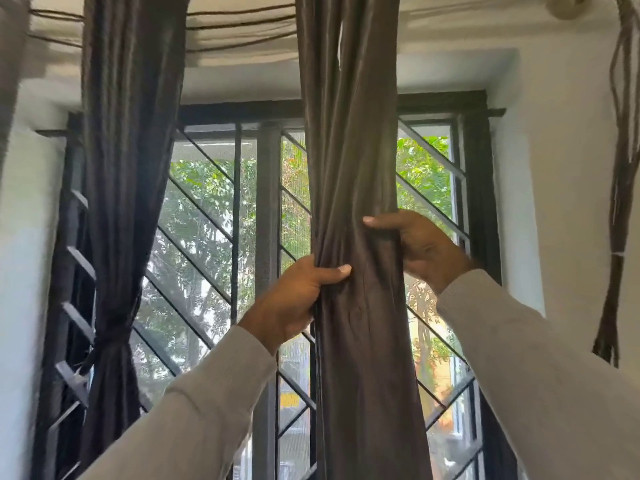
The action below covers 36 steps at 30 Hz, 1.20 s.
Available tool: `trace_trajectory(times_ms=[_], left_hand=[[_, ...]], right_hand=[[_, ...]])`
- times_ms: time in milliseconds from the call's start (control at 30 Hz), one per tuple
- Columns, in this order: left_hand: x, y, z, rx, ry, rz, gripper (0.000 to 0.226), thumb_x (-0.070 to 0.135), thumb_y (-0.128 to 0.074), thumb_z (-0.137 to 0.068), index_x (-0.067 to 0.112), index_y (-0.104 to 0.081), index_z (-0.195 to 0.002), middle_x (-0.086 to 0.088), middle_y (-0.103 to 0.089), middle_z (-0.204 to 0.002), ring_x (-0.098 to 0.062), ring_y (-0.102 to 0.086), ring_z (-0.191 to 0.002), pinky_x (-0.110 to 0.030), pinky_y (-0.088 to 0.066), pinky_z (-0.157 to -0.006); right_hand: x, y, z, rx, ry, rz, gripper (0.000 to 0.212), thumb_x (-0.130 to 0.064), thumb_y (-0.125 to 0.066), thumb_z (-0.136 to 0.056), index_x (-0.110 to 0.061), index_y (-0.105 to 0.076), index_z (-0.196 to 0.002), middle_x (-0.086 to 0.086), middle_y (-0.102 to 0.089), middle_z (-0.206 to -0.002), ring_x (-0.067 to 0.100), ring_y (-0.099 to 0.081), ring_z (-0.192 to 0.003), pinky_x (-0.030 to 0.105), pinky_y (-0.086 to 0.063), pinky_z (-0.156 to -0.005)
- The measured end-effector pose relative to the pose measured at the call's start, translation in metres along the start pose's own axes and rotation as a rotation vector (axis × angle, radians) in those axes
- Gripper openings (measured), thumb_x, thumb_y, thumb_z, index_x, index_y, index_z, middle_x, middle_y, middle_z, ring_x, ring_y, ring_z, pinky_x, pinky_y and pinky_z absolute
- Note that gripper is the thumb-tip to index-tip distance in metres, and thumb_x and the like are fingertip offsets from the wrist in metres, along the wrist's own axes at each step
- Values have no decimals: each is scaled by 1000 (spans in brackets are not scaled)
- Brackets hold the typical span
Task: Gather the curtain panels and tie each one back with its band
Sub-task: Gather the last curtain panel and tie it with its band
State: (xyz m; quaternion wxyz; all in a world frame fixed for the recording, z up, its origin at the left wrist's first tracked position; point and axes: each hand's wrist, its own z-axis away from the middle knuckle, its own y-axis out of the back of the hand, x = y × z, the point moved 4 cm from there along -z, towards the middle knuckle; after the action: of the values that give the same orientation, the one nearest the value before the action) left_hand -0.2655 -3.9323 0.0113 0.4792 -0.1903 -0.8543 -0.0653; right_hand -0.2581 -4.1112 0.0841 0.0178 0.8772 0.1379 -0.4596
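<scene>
Gripping the middle curtain (349, 161) from both sides, head view: left hand (294, 299) is wrapped round the curtain's left edge, thumb lying across the front of the cloth, fingers hidden behind it. Right hand (415, 244) sits a little higher on the right edge, thumb pressed over the front folds, fingers curled behind. Both hands are grasping the same panel; between them the dark brown cloth is bunched into a narrow column with tight vertical creases. Both arms wear light grey sleeves (207, 410).

Position of panel: hangs from the top of the frame down past the bottom edge, in front of the centre-right of the window (221, 216). No band visible on it at the level of the hands.

Left curtain (128, 150): same dark cloth, hangs at the left side of the window, cinched low down by a dark band (109, 339) that runs off toward the window bars (79, 261) at the left.

Far right: a bundle of dark cords (620, 202) hangs loose against the white wall (571, 168), well apart from the held panel.

Window has a black frame with diagonal bars; green leaves show outside
</scene>
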Motion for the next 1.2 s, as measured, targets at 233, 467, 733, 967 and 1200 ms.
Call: trace_trajectory(times_ms=[233, 467, 733, 967, 1200], left_hand=[[-15, 6, 22, 391, -506, -946, 38, 52, -62, -93, 19, -81, -101, 5, -79, -82, -16, -75, -77, -38, -62, -70], [-51, -5, 58, 416, -538, -966, 37, 47, -57, -100, 17, -75, -87, 8, -65, -64, -15, -64, -60, -29, -45, -56], [-99, -20, 93, 421, -439, -893, 27, 35, -65, -106, 33, -57, -80, 18, -52, -56, 2, -55, -52, -10, -34, -49], [-115, -30, 113, 284, -410, -701, 35, 49, -52, -111, 19, -66, -99, 8, -66, -68, -7, -64, -59, -20, -47, -55], [-144, -10, 117, 268, -235, -849, 26, 46, -77, -96, 21, -75, -89, 9, -72, -70, -9, -71, -64, -24, -52, -56]], right_hand=[[23, 14, 39, 335, 330, 506, 22, -14, -88, -83, -17, -82, -104, 1, -82, -94, 20, -80, -88, 40, -64, -84], [107, 14, 131, 513, 400, 820, 20, -24, -79, -92, -19, -78, -112, -13, -76, -92, -13, -66, -80, 8, -53, -72], [172, -14, 195, 668, 428, 1020, 19, -21, -68, -99, -19, -76, -116, 1, -74, -93, 24, -69, -83, 40, -57, -74], [217, -35, 231, 507, 393, 1206, 55, -22, -55, -101, -6, -51, -154, 9, -61, -148, 32, -60, -127, 46, -53, -104], [241, -42, 264, 355, 493, 1086, 53, -16, -69, -95, -9, -61, -147, 7, -57, -154, 21, -54, -144, 42, -50, -114]])
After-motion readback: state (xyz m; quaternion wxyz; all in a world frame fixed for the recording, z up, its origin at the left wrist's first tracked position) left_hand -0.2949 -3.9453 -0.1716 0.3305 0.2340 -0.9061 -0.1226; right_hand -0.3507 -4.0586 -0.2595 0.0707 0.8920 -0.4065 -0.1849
